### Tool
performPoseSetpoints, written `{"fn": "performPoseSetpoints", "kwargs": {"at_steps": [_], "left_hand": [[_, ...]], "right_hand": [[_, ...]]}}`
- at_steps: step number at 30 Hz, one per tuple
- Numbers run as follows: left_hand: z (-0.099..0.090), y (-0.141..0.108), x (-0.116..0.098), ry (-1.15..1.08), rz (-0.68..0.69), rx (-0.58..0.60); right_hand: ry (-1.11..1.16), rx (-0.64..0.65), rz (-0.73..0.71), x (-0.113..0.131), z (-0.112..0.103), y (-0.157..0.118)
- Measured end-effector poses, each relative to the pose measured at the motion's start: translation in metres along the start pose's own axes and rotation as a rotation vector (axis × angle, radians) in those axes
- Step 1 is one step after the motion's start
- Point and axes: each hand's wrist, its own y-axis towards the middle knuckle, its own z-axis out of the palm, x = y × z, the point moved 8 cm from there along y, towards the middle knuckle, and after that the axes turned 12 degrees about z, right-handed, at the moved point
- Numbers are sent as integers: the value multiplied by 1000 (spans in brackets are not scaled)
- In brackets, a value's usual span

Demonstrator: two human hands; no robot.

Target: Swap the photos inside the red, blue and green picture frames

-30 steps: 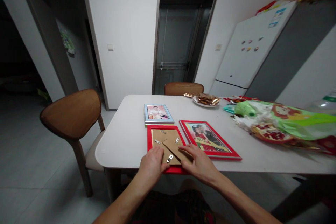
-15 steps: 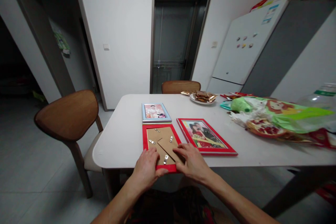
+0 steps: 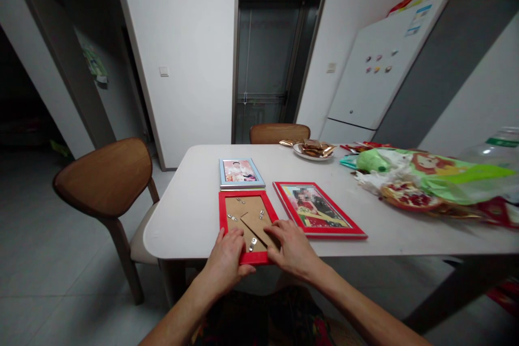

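Observation:
A red picture frame (image 3: 223,211) lies face down at the table's front edge, its brown backing board (image 3: 247,208) showing several metal clips and a dark diagonal slit. My left hand (image 3: 227,254) grips its near left corner, thumb along the near edge and fingers on the backing. At the near right corner, my right hand (image 3: 292,246) holds the frame with fingers curled over its side. Just beyond it is a light blue frame (image 3: 239,173) with a photo, face up. Another red frame (image 3: 316,210) lies face up to the right.
Wrapped snacks fill a white plate (image 3: 314,157) at the back. On the right are an opened pomegranate (image 3: 409,194), a green plastic bag (image 3: 450,178) and a clear bottle (image 3: 500,146). A wooden chair (image 3: 103,178) stands left of the white table (image 3: 182,211).
The held red frame has shifted slightly left and away from me, and both hands have moved with it. Their grip looks the same.

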Motion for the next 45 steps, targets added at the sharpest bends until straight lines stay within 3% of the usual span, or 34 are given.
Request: {"fn": "performPoseSetpoints", "kwargs": {"at_steps": [4, 12, 16, 25, 29, 34, 45], "left_hand": [[-1, -1, -1, -39, -29, 25], [-2, -3, -2, -28, -25, 38], [-1, -5, -1, -21, -33, 19], [-2, -7, 0, -62, -34, -14], [-4, -7, 2, -89, -45, -8], [-3, -7, 3, -99, -42, -29], [-5, -8, 3, -124, -23, -62]], "right_hand": [[-10, 15, -32, -3, 2, 2], [-185, 0, -33, -10, 11, 46], [-175, 30, -43, -11, 18, 52], [-109, 35, -85, -9, 10, 39], [-42, -28, -177, 12, 0, 15], [63, 70, -376, 42, 4, -15], [114, 110, -376, 45, 2, -10]]}}
